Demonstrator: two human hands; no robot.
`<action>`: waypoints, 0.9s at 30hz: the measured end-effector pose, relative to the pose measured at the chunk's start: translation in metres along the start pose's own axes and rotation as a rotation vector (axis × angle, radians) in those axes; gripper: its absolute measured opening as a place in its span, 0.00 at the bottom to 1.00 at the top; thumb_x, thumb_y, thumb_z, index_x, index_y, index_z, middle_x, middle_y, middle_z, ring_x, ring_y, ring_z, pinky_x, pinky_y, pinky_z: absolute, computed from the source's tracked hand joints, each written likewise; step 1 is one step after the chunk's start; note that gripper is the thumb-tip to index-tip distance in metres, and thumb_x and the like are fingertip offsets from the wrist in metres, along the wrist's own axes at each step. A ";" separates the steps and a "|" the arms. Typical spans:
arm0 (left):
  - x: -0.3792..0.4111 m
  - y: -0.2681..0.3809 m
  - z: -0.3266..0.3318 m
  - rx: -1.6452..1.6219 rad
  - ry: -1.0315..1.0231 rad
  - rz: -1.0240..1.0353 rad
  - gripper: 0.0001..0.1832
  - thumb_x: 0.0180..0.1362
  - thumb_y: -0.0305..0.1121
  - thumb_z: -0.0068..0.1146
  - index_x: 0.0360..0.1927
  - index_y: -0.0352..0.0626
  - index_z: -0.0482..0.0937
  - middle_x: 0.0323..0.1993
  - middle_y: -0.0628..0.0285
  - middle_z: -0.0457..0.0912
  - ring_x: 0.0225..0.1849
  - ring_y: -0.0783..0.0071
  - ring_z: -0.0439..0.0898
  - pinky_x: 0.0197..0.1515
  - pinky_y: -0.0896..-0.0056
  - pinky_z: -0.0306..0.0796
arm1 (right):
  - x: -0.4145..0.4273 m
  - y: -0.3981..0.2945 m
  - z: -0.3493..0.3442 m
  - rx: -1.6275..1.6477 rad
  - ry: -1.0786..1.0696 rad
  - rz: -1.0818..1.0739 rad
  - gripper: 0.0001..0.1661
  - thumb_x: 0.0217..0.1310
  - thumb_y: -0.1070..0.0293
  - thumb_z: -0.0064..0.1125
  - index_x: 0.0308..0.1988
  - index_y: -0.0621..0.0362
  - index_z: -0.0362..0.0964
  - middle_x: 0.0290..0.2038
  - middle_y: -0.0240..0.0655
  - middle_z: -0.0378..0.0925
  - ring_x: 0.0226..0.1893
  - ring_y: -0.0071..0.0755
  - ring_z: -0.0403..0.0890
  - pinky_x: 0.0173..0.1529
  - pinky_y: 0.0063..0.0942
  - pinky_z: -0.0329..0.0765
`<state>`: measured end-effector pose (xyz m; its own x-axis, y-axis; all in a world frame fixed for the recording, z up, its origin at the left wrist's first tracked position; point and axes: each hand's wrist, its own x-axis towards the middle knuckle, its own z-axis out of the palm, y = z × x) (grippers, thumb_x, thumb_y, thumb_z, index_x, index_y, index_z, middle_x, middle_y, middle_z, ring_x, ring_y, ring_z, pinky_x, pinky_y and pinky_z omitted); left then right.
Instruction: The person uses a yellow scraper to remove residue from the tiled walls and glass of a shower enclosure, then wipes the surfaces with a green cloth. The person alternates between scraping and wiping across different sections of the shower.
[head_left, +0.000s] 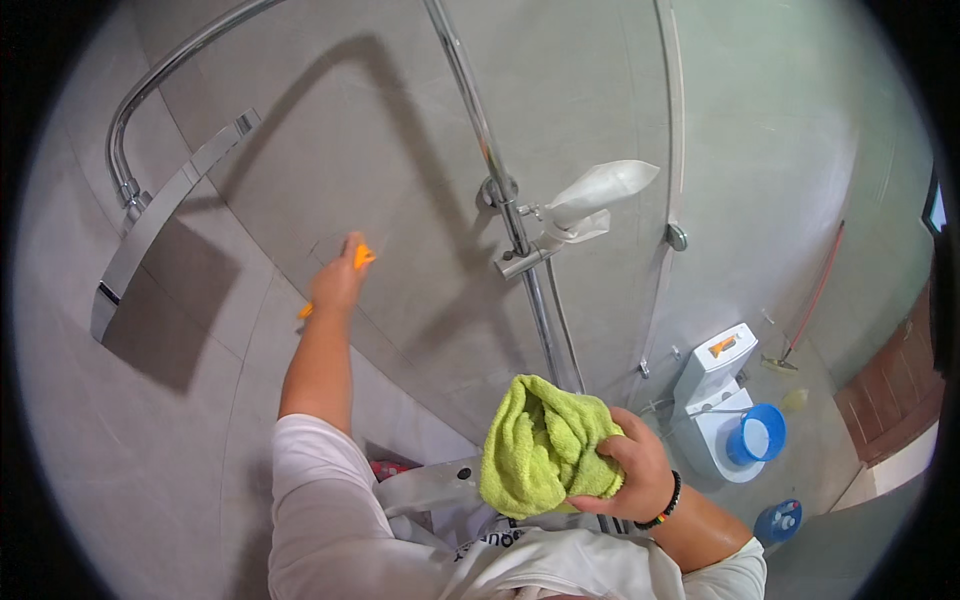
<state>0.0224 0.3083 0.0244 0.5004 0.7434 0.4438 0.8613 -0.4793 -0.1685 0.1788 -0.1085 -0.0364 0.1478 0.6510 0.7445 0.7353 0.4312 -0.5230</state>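
My left hand (337, 285) reaches up to the grey tiled wall (420, 300), close to the corner. It grips an orange hand tool (364, 256), whose ends stick out on either side of the fist; the blade or working edge cannot be made out. In front of my chest, my right hand (637, 465) holds a bunched lime-green terry cloth (536, 450), thumb and fingers pressed into its folds. A black beaded bracelet (664, 506) circles that wrist.
A chrome shower pipe (469, 97) carries a bag-wrapped hand shower (600, 195). The flat shower head (176, 214) juts out at left. Lower right are a white toilet (694, 427) with another orange tool (722, 346), a blue bucket (757, 435), a blue container (778, 521) and a red-handled squeegee (814, 292).
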 end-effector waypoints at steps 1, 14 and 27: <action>0.006 0.011 -0.001 -0.043 0.007 0.036 0.30 0.51 0.42 0.46 0.57 0.56 0.52 0.26 0.55 0.77 0.29 0.59 0.76 0.28 0.60 0.68 | 0.001 0.000 0.000 0.001 -0.008 0.007 0.32 0.25 0.57 0.70 0.31 0.60 0.63 0.37 0.54 0.66 0.33 0.51 0.73 0.36 0.34 0.71; 0.020 0.022 -0.008 0.010 0.046 0.052 0.29 0.50 0.43 0.48 0.56 0.53 0.55 0.24 0.56 0.76 0.26 0.60 0.75 0.27 0.60 0.67 | 0.009 0.007 -0.004 -0.023 -0.041 0.015 0.33 0.24 0.56 0.71 0.30 0.61 0.62 0.38 0.56 0.67 0.33 0.51 0.73 0.36 0.34 0.71; 0.056 0.130 -0.039 0.030 0.004 0.312 0.28 0.49 0.45 0.49 0.55 0.56 0.58 0.27 0.56 0.76 0.30 0.58 0.75 0.32 0.60 0.69 | 0.010 0.011 -0.001 0.025 -0.033 -0.037 0.33 0.25 0.56 0.70 0.32 0.60 0.61 0.37 0.57 0.66 0.31 0.51 0.73 0.31 0.33 0.72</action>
<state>0.1591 0.2692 0.0611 0.7405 0.5610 0.3702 0.6688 -0.6695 -0.3232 0.1887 -0.0980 -0.0344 0.0991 0.6545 0.7495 0.7229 0.4703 -0.5062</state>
